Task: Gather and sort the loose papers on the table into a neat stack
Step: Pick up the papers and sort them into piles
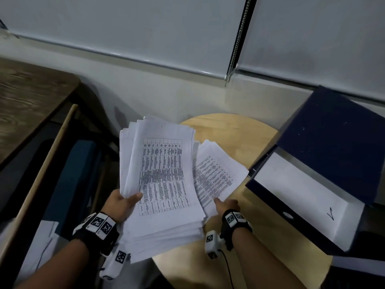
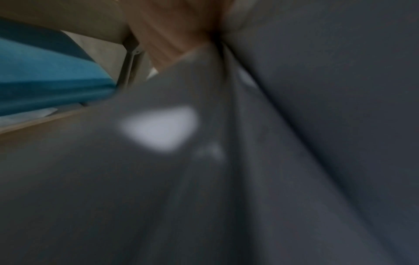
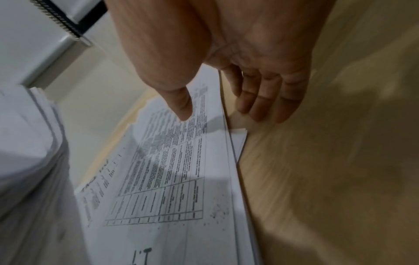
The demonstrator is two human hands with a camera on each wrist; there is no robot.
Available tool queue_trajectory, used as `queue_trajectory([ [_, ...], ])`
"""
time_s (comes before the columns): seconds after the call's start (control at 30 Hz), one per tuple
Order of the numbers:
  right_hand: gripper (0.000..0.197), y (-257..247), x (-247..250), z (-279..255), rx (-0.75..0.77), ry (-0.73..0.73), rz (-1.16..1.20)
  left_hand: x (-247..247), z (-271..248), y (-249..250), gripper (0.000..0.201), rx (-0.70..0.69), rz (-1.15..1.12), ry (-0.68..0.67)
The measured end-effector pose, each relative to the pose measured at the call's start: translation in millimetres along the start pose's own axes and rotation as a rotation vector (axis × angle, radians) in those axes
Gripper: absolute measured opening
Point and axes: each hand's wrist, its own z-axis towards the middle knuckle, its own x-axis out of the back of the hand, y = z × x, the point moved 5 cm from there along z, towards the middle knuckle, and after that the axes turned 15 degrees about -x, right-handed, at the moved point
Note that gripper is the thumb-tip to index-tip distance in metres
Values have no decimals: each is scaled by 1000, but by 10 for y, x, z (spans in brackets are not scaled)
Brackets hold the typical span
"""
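My left hand [image 1: 120, 203] grips the thick stack [image 1: 162, 184] (heavy, floppy, apt to slide) above the desk [image 1: 260, 236] edge; my right hand [image 1: 226, 205], fingers relaxed, touches the loose sheets [image 1: 216, 174] lying there; best pinched at a corner.

A round, light wooden tabletop [image 1: 233, 126] stands against the wall. A small spread of printed sheets [image 1: 216, 174] lies flat on it near the middle. On its right side rests an open dark blue file box [image 1: 325, 155], reaching past the tabletop's edge.
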Motion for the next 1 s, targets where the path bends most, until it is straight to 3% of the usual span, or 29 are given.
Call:
queue_trajectory([
  [0.2, 94, -120, -135, 240, -38, 73, -20, 121, 31, -103, 24, 11, -29, -19],
  [0.3, 92, -156, -219, 346, -42, 92, -92, 229, -5, -180, 22, 47, -22, 15],
  [0.4, 61, -181, -210, 198, -59, 27, -50, 283, -52, -275, 33, 79, -74, 65],
  [0.5, 27, -191, -102, 102, -31, 6, 7, 270, -129, -258, 23, 81, -122, 76],
  [0.73, 4, -192, 121, -70, 173, 95, 425, 331, -191, -219, 13, 89, -89, 131],
  [0.83, 10, -169, 177, -75, 142, 84, 425, 390, -160, -281, 26, 102, -65, 152],
  [1.0, 74, -147, 40, 141, -19, 21, 347, 418, -161, -317, 25, 108, -97, 211],
])
